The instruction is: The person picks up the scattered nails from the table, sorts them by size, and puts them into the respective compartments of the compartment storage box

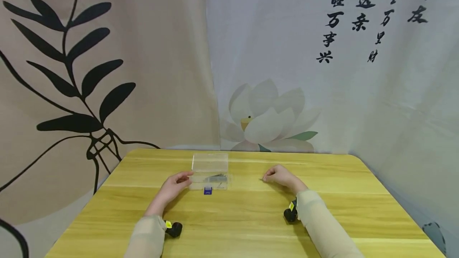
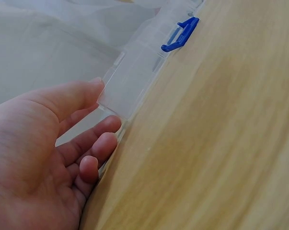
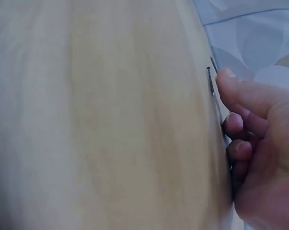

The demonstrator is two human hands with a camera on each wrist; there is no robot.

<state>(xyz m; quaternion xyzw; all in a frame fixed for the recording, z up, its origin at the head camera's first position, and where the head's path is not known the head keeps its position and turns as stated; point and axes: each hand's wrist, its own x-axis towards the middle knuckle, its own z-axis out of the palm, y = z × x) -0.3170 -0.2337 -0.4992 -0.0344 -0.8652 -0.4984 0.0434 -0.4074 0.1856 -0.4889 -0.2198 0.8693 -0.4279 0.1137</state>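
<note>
A clear plastic storage box (image 1: 209,185) stands on the table with its lid (image 1: 210,162) raised at the back and a blue latch (image 1: 208,190) in front. Small dark pieces (image 1: 216,178) lie in its compartments. At the box's left end, my left hand (image 2: 43,139) holds the corner between thumb and fingers. Farther right, my right hand (image 1: 281,176) is low over the table, thumb and index finger together at a small dark screw (image 3: 210,81). A second thin dark piece (image 3: 213,62) shows beside the thumb tip. The index fingertip is hidden in the right wrist view.
The wooden table (image 1: 229,226) reaches back to a printed cloth (image 1: 172,71) hung behind it. Black wrist cameras (image 1: 174,229) are strapped to both forearms, close above the tabletop.
</note>
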